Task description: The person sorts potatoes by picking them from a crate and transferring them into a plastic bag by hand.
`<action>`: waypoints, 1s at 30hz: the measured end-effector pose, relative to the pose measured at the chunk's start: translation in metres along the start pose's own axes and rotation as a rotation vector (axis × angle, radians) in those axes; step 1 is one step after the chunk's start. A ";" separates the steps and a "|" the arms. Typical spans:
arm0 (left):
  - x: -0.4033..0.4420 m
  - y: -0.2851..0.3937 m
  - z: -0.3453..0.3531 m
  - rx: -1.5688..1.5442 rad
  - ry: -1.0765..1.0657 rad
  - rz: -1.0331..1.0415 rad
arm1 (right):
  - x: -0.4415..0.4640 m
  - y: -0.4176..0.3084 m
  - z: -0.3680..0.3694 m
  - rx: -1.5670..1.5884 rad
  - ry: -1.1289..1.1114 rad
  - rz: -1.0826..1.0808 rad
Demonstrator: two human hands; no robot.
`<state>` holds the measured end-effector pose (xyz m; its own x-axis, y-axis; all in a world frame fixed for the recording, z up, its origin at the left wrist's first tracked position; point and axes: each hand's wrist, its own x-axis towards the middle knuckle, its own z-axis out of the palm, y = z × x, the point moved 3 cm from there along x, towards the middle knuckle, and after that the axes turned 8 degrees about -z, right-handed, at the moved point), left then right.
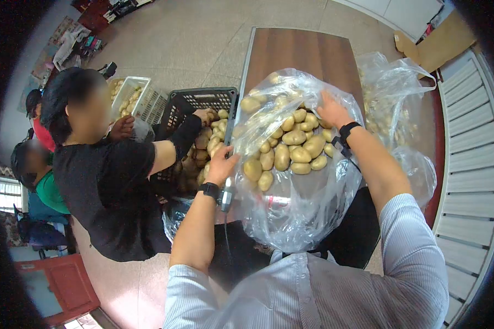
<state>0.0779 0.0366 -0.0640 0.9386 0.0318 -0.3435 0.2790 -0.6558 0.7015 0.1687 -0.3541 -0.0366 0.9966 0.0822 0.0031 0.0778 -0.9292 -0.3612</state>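
A large clear plastic bag (pixel 307 208) lies on the table in front of me with its mouth spread wide. Several potatoes (pixel 293 143) are heaped inside it, and more show through the film at its far side. My left hand (pixel 220 166) is at the bag's left edge, thumb and fingers closed on the film. On the far right, my right hand (pixel 333 111) grips the rim of the bag, its fingers partly behind the plastic.
Left of the table stands a black crate (pixel 203 94) of potatoes, with a co-worker's hand (pixel 205 115) reaching into it. White crates (pixel 148 104) of potatoes are farther left. More bagged potatoes (pixel 392 112) sit at the right, beside a white slatted panel (pixel 466 164).
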 end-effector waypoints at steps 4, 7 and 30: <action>0.001 0.010 -0.001 -0.141 0.037 -0.096 | -0.014 -0.010 0.012 0.119 -0.143 0.042; -0.013 0.031 -0.004 -0.100 0.105 -0.035 | -0.030 -0.027 0.008 0.129 0.013 -0.107; -0.071 0.070 -0.006 -1.016 0.058 -0.080 | -0.282 -0.084 0.006 1.050 -0.291 0.092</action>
<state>0.0319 -0.0075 0.0133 0.9105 0.1014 -0.4009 0.3564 0.2992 0.8851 -0.1194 -0.2972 -0.0125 0.9421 0.2388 -0.2354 -0.1961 -0.1770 -0.9645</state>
